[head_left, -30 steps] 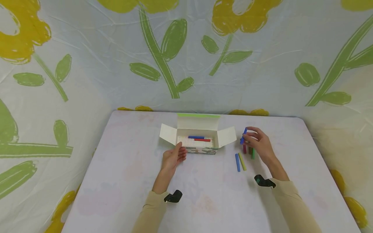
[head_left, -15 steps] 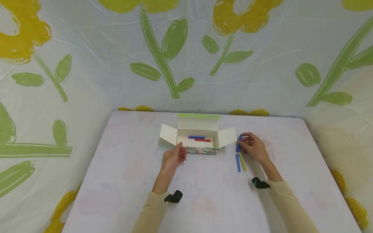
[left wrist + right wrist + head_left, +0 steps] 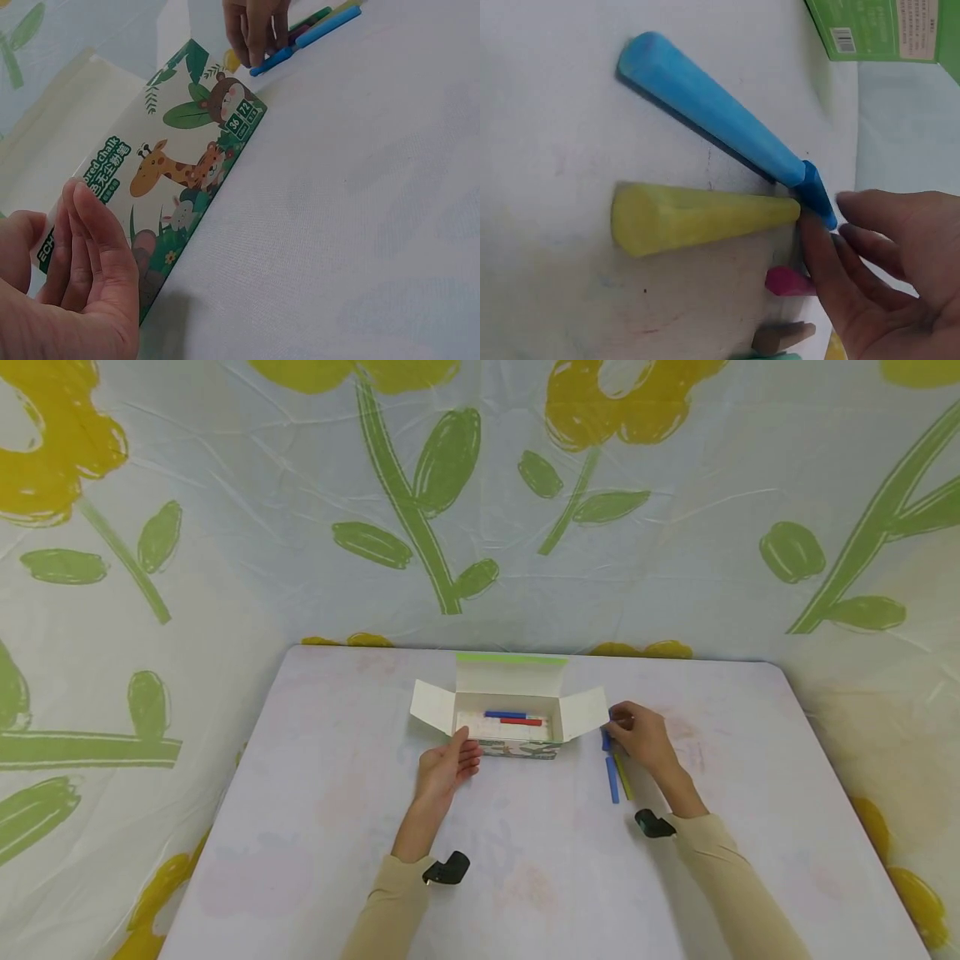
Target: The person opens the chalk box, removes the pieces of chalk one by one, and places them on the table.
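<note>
An open box of chalk with animal drawings stands on the table, its flaps spread. My left hand holds its front left corner, thumb at the rim and fingers along the printed front. A blue chalk stick and a red chalk stick lie inside. Right of the box, my right hand has its fingertips around one end of a dark blue chalk stick, low at the table. Nearer to me lie a light blue chalk stick and a yellow-green chalk stick.
Beneath and behind the right hand lie a magenta chalk stick, a brown chalk stick and a green chalk stick. The right flap of the box stands close to the right fingertips. Flower-printed cloth hangs beyond the table.
My right hand has moved left with the dark blue chalk stick and lowered it behind the light blue one. My left hand and the box have stayed in place.
</note>
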Demonstrator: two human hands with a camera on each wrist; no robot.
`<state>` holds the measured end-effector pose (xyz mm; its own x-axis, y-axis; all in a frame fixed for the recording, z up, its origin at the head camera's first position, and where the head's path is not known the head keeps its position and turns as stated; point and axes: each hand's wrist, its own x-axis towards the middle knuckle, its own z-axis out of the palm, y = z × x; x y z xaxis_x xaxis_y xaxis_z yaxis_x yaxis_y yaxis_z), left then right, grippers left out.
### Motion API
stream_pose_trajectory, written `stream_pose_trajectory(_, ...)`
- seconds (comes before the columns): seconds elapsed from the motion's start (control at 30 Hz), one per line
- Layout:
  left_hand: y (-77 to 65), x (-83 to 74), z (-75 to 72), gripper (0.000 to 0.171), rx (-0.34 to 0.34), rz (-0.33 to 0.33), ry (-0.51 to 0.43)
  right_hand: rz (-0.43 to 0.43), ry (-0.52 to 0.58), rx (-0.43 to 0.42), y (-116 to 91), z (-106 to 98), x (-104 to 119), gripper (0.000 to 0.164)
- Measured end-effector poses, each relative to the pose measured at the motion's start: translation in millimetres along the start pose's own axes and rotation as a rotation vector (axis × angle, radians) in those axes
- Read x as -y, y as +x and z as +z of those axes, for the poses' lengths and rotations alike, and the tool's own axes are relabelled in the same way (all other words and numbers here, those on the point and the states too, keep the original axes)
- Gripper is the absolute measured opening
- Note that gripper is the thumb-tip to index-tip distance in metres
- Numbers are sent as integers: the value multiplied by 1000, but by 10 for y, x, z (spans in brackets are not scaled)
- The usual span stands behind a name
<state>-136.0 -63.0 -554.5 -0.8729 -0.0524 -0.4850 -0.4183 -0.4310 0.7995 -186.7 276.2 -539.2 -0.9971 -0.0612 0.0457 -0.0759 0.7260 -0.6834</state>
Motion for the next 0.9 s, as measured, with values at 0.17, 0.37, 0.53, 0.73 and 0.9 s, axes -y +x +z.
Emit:
stream_pose_trajectory(0.17,2,9,-4,46,-2,0,-2,-2,15,-22,-6,-95,41,23)
stream_pose_trajectory(0.37,11,24,-12,43,-11,7,-7,27,20,-31,13,-239,180,28)
stream_pose_trajectory(0.53,10,30,-7,43,-18,3,-13,-19,74,-75,47,-333,305,29)
stream_pose_trajectory(0.73,-4,23,6,43,-23,2,-6,-71,127,-96,87,-404,464,28)
stream_pose_trajectory(0.9,-14,20,17,43,-26,2,-2,-118,157,-105,100,-449,663,27)
